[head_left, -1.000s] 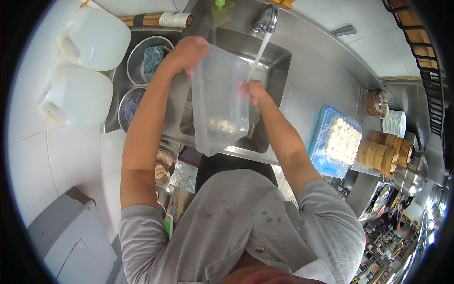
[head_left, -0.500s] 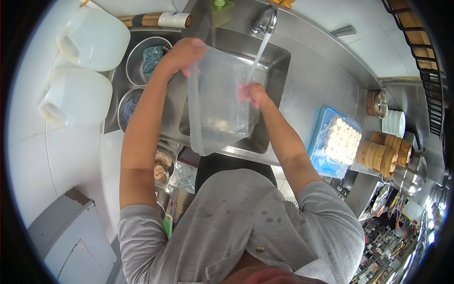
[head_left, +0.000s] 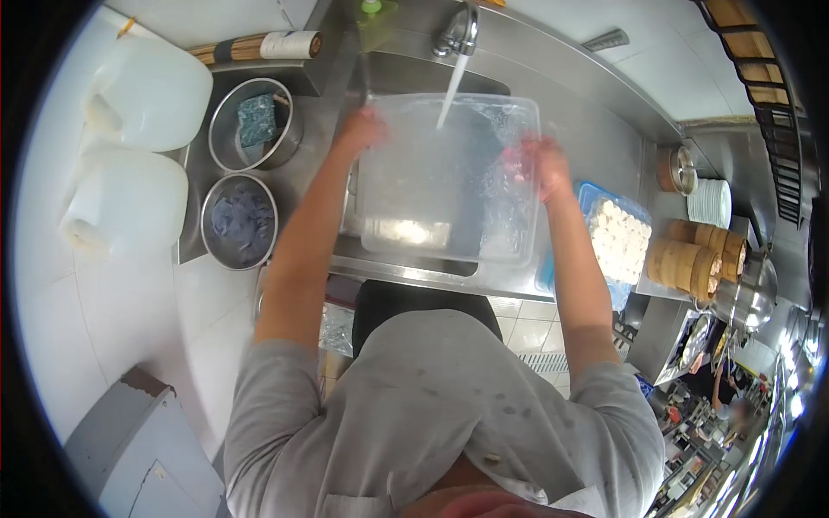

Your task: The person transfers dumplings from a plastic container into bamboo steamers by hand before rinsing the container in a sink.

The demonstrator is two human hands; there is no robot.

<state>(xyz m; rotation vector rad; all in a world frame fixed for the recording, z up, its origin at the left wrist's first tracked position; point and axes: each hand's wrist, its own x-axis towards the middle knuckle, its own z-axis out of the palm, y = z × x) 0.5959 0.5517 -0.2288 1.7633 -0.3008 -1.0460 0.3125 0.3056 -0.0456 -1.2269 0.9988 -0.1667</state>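
A clear plastic tub point(head_left: 423, 194) spans the sink under the tap, its wide face turned up toward me. My left hand point(head_left: 363, 131) grips the tub's left edge near the upper corner, slightly smeared by motion. At the right side, my right hand point(head_left: 542, 166) is closed on the tub's edge, with wet streaks or suds beside it. Running water point(head_left: 452, 93) falls from the metal tap point(head_left: 458, 33) onto the tub's upper part. Most of the sink point(head_left: 389, 73) is hidden beneath the tub.
Two metal bowls, one with a blue-green scouring pad point(head_left: 256, 121) and one with greyish cloth point(head_left: 242, 223), stand left. White jugs point(head_left: 129, 203) are beside them. Right of the sink lie a blue tray point(head_left: 589, 197) with pale food pieces point(head_left: 618, 242), bamboo steamers point(head_left: 682, 266) and stacked plates point(head_left: 710, 203).
The tub has turned from tilted on its side to lying broad across the sink. My right hand has moved right, and my left hand slightly lower. The whole view has shifted a little.
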